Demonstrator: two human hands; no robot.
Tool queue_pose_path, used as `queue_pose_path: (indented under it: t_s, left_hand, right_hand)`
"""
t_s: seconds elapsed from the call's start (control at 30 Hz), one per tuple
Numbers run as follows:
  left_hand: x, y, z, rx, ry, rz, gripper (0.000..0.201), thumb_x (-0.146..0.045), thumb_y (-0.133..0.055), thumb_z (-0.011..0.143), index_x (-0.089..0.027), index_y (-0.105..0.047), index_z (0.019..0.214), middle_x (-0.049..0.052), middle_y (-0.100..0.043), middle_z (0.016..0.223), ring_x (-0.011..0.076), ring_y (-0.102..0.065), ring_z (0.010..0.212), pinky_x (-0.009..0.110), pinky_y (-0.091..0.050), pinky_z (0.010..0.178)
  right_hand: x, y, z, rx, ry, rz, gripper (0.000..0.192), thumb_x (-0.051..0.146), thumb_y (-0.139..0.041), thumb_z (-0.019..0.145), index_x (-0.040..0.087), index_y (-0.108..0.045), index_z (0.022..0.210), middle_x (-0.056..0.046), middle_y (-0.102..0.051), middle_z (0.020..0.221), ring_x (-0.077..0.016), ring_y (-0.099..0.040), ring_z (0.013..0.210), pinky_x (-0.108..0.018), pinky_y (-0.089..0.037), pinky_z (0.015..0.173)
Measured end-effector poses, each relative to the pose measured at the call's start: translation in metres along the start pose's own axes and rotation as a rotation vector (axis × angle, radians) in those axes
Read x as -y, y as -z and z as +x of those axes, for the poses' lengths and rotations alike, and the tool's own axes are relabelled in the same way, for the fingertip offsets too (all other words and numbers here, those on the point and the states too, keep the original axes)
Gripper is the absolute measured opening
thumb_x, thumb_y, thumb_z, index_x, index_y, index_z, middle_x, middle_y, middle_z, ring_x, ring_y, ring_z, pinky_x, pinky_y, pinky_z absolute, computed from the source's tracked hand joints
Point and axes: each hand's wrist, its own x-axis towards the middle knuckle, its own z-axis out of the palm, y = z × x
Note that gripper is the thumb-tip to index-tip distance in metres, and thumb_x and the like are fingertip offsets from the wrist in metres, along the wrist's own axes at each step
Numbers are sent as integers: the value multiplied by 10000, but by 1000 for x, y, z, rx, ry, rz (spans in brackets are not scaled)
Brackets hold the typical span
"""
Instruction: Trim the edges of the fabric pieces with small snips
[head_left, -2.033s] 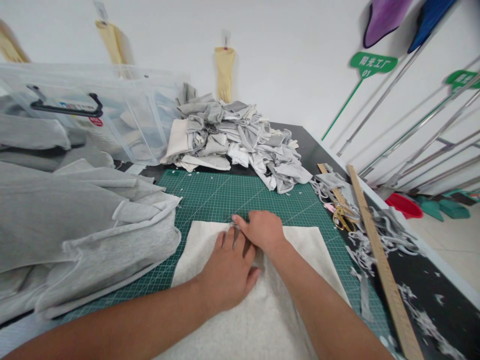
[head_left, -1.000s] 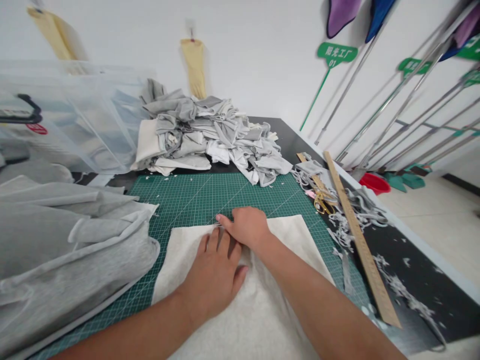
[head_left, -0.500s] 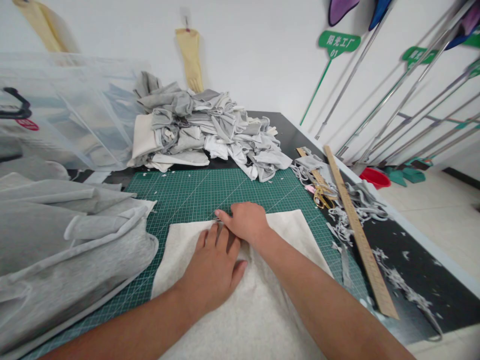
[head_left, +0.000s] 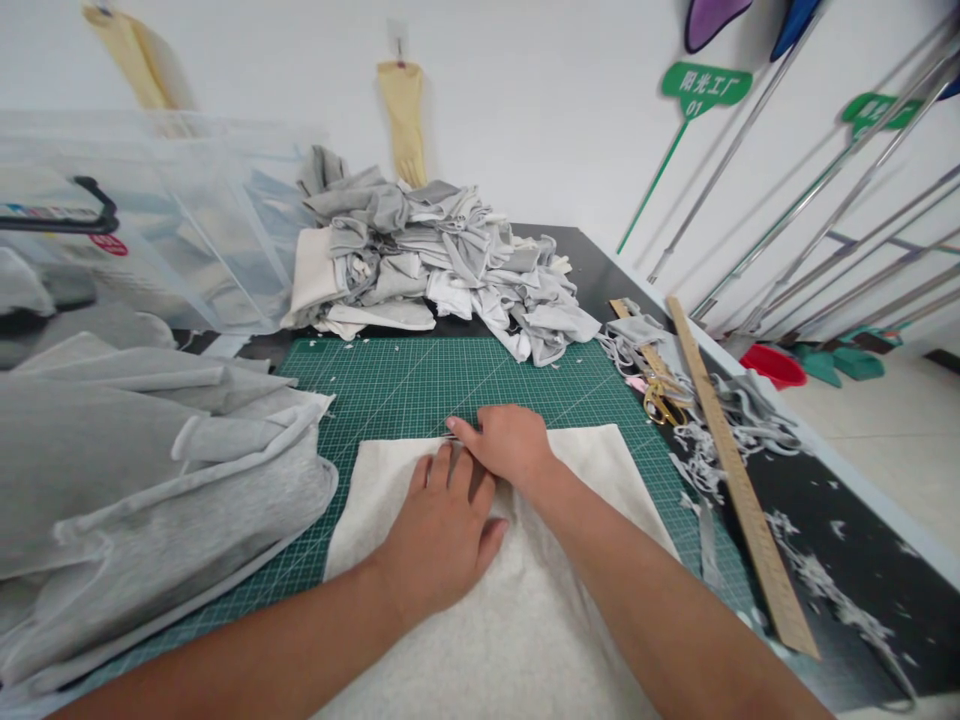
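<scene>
A cream fabric piece (head_left: 592, 465) lies flat on a green cutting mat (head_left: 450, 375). My left hand (head_left: 442, 530) presses palm-down on the fabric, fingers stretched toward its far edge, holding nothing. My right hand (head_left: 510, 445) rests on that far edge just beyond the left fingertips. Its fingers are curled and the index finger points left along the edge. A small thin tool (head_left: 451, 436) shows at its fingertip; I cannot tell what it is.
Folded grey fabric (head_left: 135, 480) overlaps the mat's left side, below a clear plastic bin (head_left: 187, 230). A heap of grey and white cloth pieces (head_left: 442, 260) sits behind the mat. At right lie a long wooden ruler (head_left: 735, 480), gold scissors (head_left: 664, 400) and fabric scraps (head_left: 750, 425).
Both hands stay in the same place on the fabric's far edge. Only the view has shifted slightly from side to side.
</scene>
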Motion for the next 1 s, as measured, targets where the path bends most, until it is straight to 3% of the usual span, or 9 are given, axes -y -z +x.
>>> queue_pose_path:
  t_s: [1.0]
  left_hand:
    - [0,1,0,2,2,-17,522,-463,-416,898,-166,-435,1327,184,-342,1419,401,-288,1304,601,-246,1020]
  right_hand:
    - [1,4,0,38,-7,-29,721,706,-198,866,191,-702,900,-117,-697,847,-260,-649,837,-365,-457,719]
